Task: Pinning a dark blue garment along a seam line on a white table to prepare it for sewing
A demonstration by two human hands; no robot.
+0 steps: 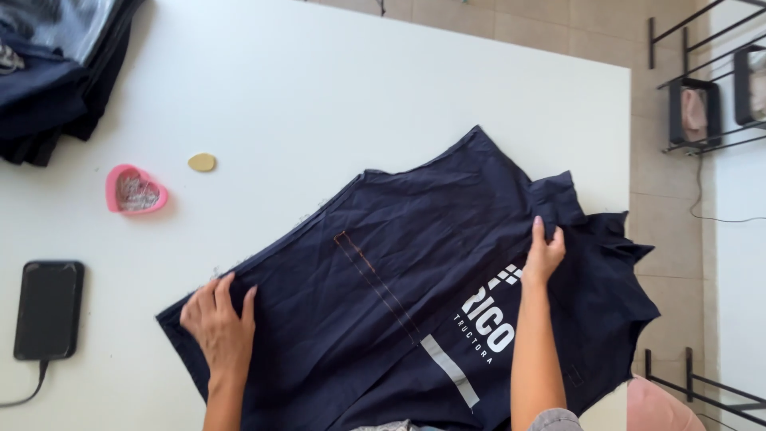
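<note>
A dark navy garment [415,263] with white print and a grey reflective strip lies spread on the white table [319,88]. A folded panel with visible stitching covers its left part. My left hand [219,319] rests flat on the fabric's lower left corner, fingers spread. My right hand [544,254] pinches a fold of the fabric near the collar area on the right, fingers closed on the cloth.
A pink heart-shaped dish [136,191] and a small yellow oval chalk [202,162] sit left of the garment. A black phone [48,310] with a cable lies at the left edge. Dark folded clothes [48,72] are piled top left. Metal racks [702,104] stand on the right.
</note>
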